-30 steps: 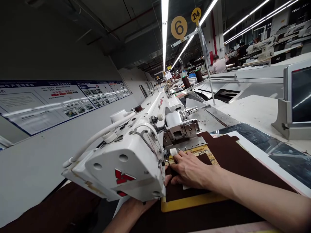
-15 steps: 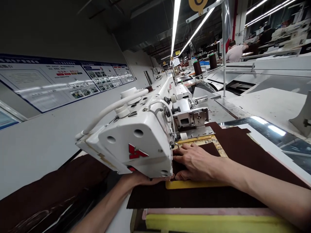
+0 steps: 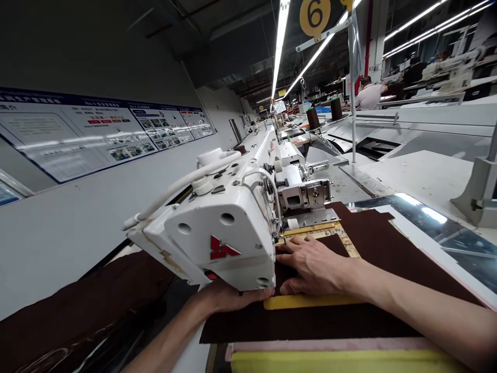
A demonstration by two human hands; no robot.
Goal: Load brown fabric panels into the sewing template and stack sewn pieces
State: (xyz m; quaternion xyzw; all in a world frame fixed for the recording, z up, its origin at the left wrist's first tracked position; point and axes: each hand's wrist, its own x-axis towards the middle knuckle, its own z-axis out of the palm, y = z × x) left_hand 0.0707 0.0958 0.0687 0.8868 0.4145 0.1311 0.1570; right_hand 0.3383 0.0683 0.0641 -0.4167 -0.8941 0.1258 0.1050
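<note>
"What's under your right hand (image 3: 314, 267)?"

"Brown fabric (image 3: 240, 324), lying in a yellow frame (image 3: 310, 302) near the front edge of the white counter (image 3: 411, 176). Your palm is down and your fingers are spread, so that hand is open, pressing flat on the fabric inside the frame and gripping nothing."

"And which way does the work point?"

"The frame's near bar runs crosswise in front of you, and its sides lead away from you toward the sewing machine head (image 3: 221, 233). The far bar sits just beside the machine's foot area. The fabric's long axis is hard to settle, because the sheet runs out of the frame on both sides."

"Where's your left hand (image 3: 221, 299)?"

"It reaches in beneath the machine head, which hides part of it. Your fingers (image 3: 256, 293) stretch toward the frame's near left corner, just beside your right hand. I can't tell whether they're holding the frame or fabric."

"What's around you?"

"A yellow foam strip (image 3: 341, 361) runs along the counter's near edge, and a dark fabric pile (image 3: 77, 305) lies to your left. Farther along the line stand two thread cones (image 3: 324, 114), with a co-worker (image 3: 368, 97) well beyond them on the right."
</note>
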